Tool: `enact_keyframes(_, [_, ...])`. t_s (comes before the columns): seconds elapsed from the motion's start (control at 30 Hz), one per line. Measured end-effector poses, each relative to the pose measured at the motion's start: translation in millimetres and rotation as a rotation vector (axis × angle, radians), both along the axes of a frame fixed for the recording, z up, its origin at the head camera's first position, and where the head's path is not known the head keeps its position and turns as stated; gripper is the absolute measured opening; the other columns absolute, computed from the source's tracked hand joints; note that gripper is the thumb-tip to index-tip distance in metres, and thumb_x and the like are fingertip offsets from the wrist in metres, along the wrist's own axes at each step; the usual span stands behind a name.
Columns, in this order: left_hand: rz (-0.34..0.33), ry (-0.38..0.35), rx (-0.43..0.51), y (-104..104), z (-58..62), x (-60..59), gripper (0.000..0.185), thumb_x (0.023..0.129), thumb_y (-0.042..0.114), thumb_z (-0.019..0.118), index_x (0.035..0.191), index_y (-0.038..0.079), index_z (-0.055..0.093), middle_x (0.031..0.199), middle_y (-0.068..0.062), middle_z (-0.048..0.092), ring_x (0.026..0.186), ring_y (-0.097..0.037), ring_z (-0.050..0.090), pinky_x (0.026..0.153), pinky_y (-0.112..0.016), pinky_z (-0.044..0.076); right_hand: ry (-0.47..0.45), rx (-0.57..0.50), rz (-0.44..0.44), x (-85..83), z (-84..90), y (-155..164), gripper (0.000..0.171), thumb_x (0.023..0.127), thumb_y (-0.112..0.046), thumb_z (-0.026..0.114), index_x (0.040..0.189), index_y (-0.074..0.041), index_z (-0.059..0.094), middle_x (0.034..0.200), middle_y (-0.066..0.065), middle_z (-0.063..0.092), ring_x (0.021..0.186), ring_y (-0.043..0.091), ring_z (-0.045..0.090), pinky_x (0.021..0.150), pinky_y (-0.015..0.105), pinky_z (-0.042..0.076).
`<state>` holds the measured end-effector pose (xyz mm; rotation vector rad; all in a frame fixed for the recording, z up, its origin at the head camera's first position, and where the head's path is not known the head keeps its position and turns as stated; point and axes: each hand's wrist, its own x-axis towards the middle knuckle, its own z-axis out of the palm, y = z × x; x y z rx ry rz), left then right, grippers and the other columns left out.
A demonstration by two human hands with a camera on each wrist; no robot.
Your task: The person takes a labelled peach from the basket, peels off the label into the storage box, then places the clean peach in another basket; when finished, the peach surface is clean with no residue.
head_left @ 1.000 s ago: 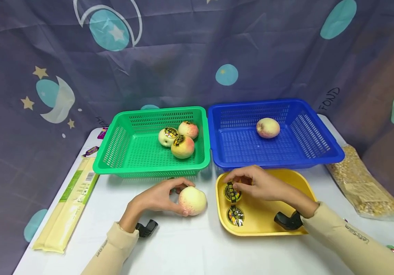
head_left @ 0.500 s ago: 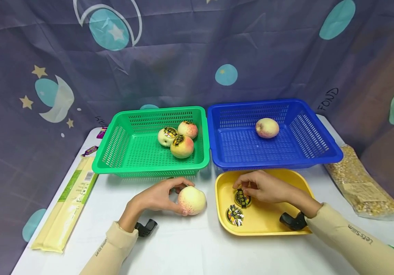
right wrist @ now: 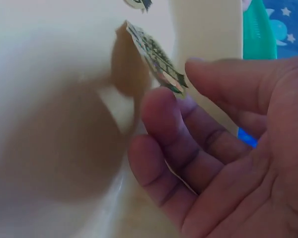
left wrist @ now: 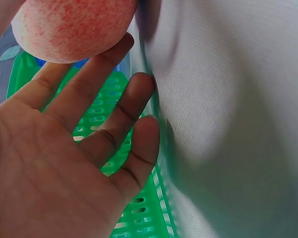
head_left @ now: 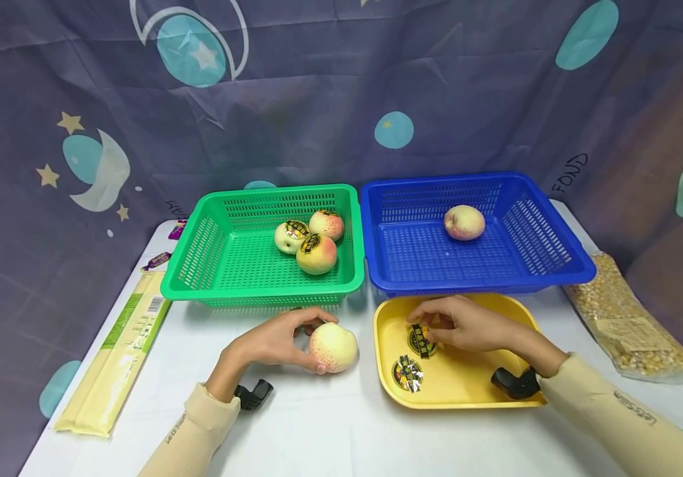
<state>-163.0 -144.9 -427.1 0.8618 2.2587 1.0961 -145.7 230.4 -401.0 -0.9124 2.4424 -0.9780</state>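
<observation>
My left hand [head_left: 275, 341] cups a peach [head_left: 333, 347], lower centre of frame. My right hand [head_left: 466, 324] pinches a sticker [head_left: 420, 340] over the yellow tray [head_left: 466, 391].

Your peach [head_left: 332, 346], pale yellow with a pink blush, sits low centre; the round black-and-gold sticker [head_left: 420, 341] lies just right, in the yellow tray [head_left: 472, 391].

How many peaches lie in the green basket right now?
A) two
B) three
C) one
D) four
B: the head view shows three peaches clustered in the green basket, each with a sticker on top; a fourth lies in the blue basket and a fifth is on the table under the left hand.
</observation>
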Motion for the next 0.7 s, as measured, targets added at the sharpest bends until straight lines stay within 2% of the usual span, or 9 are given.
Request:
enact_keyframes(0.27, [0.004, -0.004, -0.005, 0.3, 0.9, 0.7, 0.068, 0.071, 0.027, 0.093, 0.132, 0.027, 0.061, 0.118, 0.009, 0.067, 0.109, -0.012, 0.061, 0.103, -0.042, 0.048, -0.110, 0.023, 0.022, 2.3, 4.3, 7.2, 0.047, 0.092, -0.008, 0.072, 0.138, -0.007, 0.061, 0.085, -0.001, 0.061, 0.062, 0.002, 0.052, 0.056, 0.022, 0.047])
enact_keyframes(0.53, [0.004, 0.003, 0.001, 0.0, 0.5, 0.7, 0.068, 0.071, 0.029, 0.093, 0.132, 0.029, 0.061, 0.118, 0.010, 0.067, 0.109, -0.011, 0.061, 0.103, -0.043, 0.047, -0.130, -0.004, 0.044, 3.9, 7.0, 9.7, 0.050, 0.093, -0.008, 0.072, 0.141, -0.005, 0.058, 0.093, 0.005, 0.066, 0.061, 0.001, 0.053, 0.055, 0.022, 0.048])
enact_keyframes(0.7, [0.000, 0.017, 0.019, -0.5, -1.1, 1.6, 0.068, 0.072, 0.032, 0.093, 0.132, 0.029, 0.061, 0.119, 0.009, 0.067, 0.108, -0.012, 0.061, 0.102, -0.043, 0.048, -0.122, -0.030, 0.049, 5.5, 13.4, 12.5, 0.049, 0.094, -0.013, 0.073, 0.140, -0.006, 0.059, 0.079, 0.005, 0.066, 0.060, 0.000, 0.054, 0.053, 0.022, 0.047])
